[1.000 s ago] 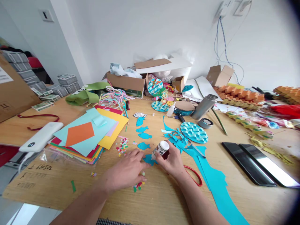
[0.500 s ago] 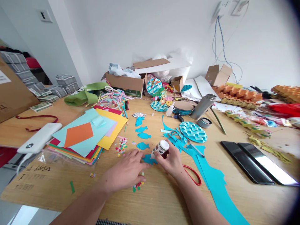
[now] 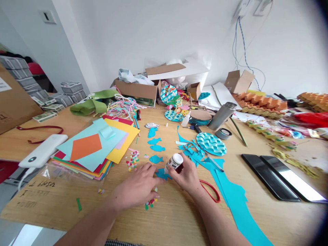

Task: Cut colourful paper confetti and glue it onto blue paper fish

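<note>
A small white bottle [image 3: 175, 162] with a white end facing up is gripped in my right hand [image 3: 186, 176]. It tilts, its lower end at a blue paper fish [image 3: 162, 174] on the table. My left hand [image 3: 139, 186] lies flat with fingers spread, fingertips at the left side of that fish. Several other blue paper fish [image 3: 156, 159] lie in a column beyond it. Small coloured paper dots [image 3: 151, 204] sit beside my left thumb, and more dots [image 3: 132, 159] lie further left. Red scissor handles [image 3: 211, 191] show next to my right wrist.
Stacked coloured paper [image 3: 118, 141] and a white power bank [image 3: 43, 150] lie at left. Blue paper scraps [image 3: 225, 184], a wavy blue disc [image 3: 211, 144], a steel flask [image 3: 222, 116] and two phones [image 3: 269, 177] occupy the right. Cardboard boxes [image 3: 137, 89] stand along the wall.
The bottle in my right hand has shifted very slightly left and tilted a little. My left hand stays in place.
</note>
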Tool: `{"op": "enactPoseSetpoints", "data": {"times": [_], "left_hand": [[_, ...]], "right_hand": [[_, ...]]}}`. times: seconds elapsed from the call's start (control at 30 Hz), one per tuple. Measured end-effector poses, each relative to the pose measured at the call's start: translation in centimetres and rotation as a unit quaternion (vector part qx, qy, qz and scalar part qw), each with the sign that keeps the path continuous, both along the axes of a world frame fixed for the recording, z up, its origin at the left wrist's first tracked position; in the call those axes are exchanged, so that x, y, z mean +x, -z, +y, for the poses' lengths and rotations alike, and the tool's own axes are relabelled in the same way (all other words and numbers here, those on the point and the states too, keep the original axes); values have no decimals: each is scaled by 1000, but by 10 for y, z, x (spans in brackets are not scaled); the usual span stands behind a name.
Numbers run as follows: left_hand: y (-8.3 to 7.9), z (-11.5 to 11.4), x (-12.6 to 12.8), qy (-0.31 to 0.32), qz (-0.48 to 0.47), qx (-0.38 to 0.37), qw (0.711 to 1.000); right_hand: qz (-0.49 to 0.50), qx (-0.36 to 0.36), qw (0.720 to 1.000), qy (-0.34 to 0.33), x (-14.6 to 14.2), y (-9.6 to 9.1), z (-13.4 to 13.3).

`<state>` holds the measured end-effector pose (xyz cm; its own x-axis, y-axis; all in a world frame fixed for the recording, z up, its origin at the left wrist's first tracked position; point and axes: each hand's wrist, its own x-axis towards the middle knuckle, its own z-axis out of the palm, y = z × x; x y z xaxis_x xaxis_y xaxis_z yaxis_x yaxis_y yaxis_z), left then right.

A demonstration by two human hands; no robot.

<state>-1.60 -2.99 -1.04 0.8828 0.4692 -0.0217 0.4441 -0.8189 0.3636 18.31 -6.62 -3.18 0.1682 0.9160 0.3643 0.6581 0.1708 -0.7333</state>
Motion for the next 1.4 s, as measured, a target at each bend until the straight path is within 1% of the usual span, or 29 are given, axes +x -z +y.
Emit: {"op": "enactPoseSetpoints", "data": {"times": [0.33, 0.93, 1.17, 1.4], "left_hand": [[0, 1, 0, 0, 1, -1, 1000], [1, 1, 1, 2, 4, 4, 1000], [2, 1, 0, -1, -2, -6, 1000], [0, 0, 0, -1, 6, 3, 1000]], "right_hand": [[0, 4, 1000, -1, 0, -2, 0], [6, -6, 1000, -3, 2, 2, 0], [5, -9, 1000, 1, 2, 1, 0], [-3, -6, 1000, 4, 1, -1, -1]]}}
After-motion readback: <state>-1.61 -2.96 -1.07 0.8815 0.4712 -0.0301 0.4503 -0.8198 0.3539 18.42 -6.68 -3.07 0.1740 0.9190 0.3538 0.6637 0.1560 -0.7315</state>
